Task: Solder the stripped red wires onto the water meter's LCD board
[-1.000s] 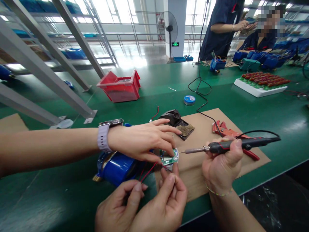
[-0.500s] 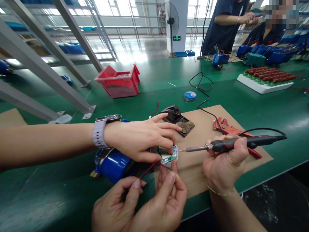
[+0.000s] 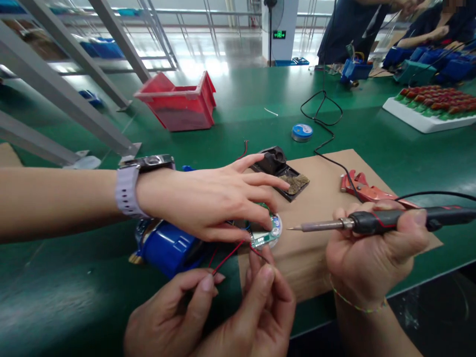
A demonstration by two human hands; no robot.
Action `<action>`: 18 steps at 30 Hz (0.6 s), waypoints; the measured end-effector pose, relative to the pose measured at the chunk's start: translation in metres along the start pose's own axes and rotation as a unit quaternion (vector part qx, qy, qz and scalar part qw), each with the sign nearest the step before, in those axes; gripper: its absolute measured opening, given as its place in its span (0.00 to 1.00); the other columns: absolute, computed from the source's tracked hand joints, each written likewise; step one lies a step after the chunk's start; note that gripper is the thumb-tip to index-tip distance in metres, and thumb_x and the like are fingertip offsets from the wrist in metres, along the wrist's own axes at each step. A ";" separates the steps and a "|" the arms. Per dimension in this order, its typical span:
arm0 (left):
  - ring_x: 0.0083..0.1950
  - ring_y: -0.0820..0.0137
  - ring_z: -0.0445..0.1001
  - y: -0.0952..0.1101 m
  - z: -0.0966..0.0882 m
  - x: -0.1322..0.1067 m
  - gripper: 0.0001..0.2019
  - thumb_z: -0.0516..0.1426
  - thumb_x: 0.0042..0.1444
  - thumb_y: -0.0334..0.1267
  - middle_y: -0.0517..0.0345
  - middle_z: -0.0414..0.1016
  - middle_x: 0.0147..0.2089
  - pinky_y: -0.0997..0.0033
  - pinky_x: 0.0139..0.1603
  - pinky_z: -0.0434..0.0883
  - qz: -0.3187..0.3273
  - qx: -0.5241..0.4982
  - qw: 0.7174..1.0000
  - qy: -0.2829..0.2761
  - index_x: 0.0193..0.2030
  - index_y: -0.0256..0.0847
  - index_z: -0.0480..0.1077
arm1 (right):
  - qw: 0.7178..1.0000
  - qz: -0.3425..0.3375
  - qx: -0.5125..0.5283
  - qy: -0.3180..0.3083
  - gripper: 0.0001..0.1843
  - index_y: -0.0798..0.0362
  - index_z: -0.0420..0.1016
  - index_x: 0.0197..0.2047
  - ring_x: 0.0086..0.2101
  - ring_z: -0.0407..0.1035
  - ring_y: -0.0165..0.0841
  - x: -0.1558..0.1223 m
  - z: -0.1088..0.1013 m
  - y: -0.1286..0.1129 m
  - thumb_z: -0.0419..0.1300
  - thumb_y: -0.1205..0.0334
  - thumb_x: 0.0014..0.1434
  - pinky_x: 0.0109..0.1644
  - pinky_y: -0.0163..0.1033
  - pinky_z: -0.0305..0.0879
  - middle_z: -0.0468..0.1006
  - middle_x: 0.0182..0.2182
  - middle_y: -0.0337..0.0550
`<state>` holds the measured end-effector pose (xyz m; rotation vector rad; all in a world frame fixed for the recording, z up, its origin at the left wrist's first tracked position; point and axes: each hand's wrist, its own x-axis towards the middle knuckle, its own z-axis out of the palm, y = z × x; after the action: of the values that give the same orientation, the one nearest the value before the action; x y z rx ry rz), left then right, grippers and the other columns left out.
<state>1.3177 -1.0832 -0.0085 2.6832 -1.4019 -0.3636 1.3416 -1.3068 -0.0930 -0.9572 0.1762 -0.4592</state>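
Observation:
My left hand (image 3: 167, 322) and my right hand (image 3: 260, 307) are close together at the bottom of the view. Both are closed in pinches on thin red wires (image 3: 226, 255). The wires run up to a small round circuit board (image 3: 268, 237) beside a blue meter body (image 3: 167, 248). A co-worker's left hand (image 3: 208, 203), with a watch on the wrist, reaches in from the left and presses the board with its fingertips. From the right, another person's hand (image 3: 372, 263) holds a soldering iron (image 3: 375, 220). Its tip sits just right of the board, not touching it.
A cardboard mat (image 3: 334, 168) carries an iron stand with sponge (image 3: 286, 173) and red pliers (image 3: 366, 191). Farther back on the green table stand a red bin (image 3: 178, 101), a solder spool (image 3: 302, 132) and a white tray of red parts (image 3: 427, 106). Grey rack legs (image 3: 74, 109) slope at the left.
The view has dropped and come closer. The soldering iron's tip has drawn back to the right, off the board. All the hands keep their holds.

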 end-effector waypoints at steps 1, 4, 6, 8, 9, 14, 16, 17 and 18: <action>0.79 0.64 0.48 -0.002 0.000 -0.003 0.16 0.56 0.69 0.39 0.63 0.71 0.67 0.44 0.79 0.25 0.010 0.003 1.000 0.011 0.61 0.54 0.70 | 1.000 -0.009 0.001 -0.003 0.18 0.50 0.66 0.33 0.20 0.59 0.25 0.001 0.000 0.001 0.54 0.44 0.63 0.22 0.33 0.63 0.59 0.23 0.31; 0.78 0.64 0.52 -0.003 -0.003 -0.017 0.18 0.53 0.69 0.37 0.65 0.72 0.66 0.52 0.80 0.27 0.029 -0.006 0.998 0.049 0.63 0.55 0.69 | 1.000 -0.012 0.000 -0.018 0.19 0.50 0.65 0.31 0.19 0.57 0.24 0.002 0.000 0.001 0.55 0.43 0.63 0.21 0.33 0.63 0.58 0.23 0.31; 0.76 0.63 0.55 0.001 -0.003 -0.031 0.17 0.54 0.67 0.36 0.65 0.75 0.63 0.54 0.81 0.29 0.023 -0.011 0.997 0.070 0.60 0.55 0.72 | 1.000 -0.002 0.000 -0.020 0.19 0.50 0.65 0.31 0.19 0.56 0.24 0.001 -0.002 -0.001 0.56 0.43 0.63 0.21 0.33 0.63 0.59 0.24 0.31; 0.74 0.62 0.60 0.005 0.000 -0.046 0.16 0.56 0.65 0.35 0.64 0.77 0.59 0.52 0.81 0.34 0.005 -0.024 0.995 0.092 0.57 0.53 0.74 | 1.000 0.013 0.000 -0.014 0.19 0.50 0.66 0.32 0.20 0.58 0.25 -0.002 -0.003 -0.003 0.57 0.42 0.63 0.22 0.33 0.65 0.60 0.24 0.31; 0.73 0.60 0.62 0.008 0.002 -0.054 0.16 0.57 0.64 0.34 0.64 0.78 0.57 0.51 0.81 0.35 -0.016 -0.035 0.994 0.103 0.56 0.53 0.75 | 1.000 0.019 0.000 -0.011 0.19 0.50 0.66 0.32 0.21 0.59 0.25 -0.002 -0.004 -0.004 0.57 0.42 0.63 0.23 0.33 0.66 0.61 0.24 0.32; 0.67 0.54 0.70 0.016 0.014 -0.069 0.19 0.60 0.59 0.36 0.60 0.81 0.51 0.56 0.82 0.38 -0.088 -0.106 0.986 0.097 0.55 0.62 0.78 | 0.999 0.034 -0.002 -0.018 0.18 0.50 0.65 0.33 0.21 0.60 0.24 -0.003 -0.001 -0.005 0.57 0.43 0.63 0.21 0.31 0.62 0.60 0.24 0.31; 0.66 0.56 0.71 0.020 0.015 -0.065 0.22 0.60 0.59 0.36 0.61 0.81 0.53 0.60 0.82 0.38 -0.095 -0.128 0.985 0.073 0.58 0.64 0.75 | 0.999 0.046 0.006 -0.018 0.18 0.50 0.64 0.34 0.20 0.58 0.24 -0.002 0.002 -0.005 0.57 0.44 0.63 0.20 0.30 0.60 0.60 0.23 0.29; 0.67 0.56 0.70 0.022 0.015 -0.063 0.23 0.59 0.60 0.36 0.63 0.81 0.54 0.61 0.82 0.36 -0.099 -0.132 0.984 0.063 0.60 0.65 0.74 | 0.998 0.053 0.009 -0.018 0.17 0.49 0.64 0.34 0.20 0.57 0.23 -0.002 0.003 -0.005 0.57 0.44 0.63 0.20 0.30 0.60 0.60 0.23 0.29; 0.67 0.57 0.70 0.024 0.015 -0.061 0.23 0.59 0.61 0.37 0.64 0.80 0.56 0.61 0.82 0.34 -0.095 -0.129 0.986 0.053 0.61 0.66 0.73 | 0.998 0.059 0.011 -0.018 0.17 0.49 0.63 0.34 0.19 0.57 0.23 -0.002 0.004 -0.006 0.56 0.45 0.63 0.21 0.30 0.60 0.61 0.23 0.29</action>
<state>1.2612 -1.0468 -0.0078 2.5840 -0.9964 -0.3832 1.3393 -1.3059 -0.0862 -0.9266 0.1939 -0.3354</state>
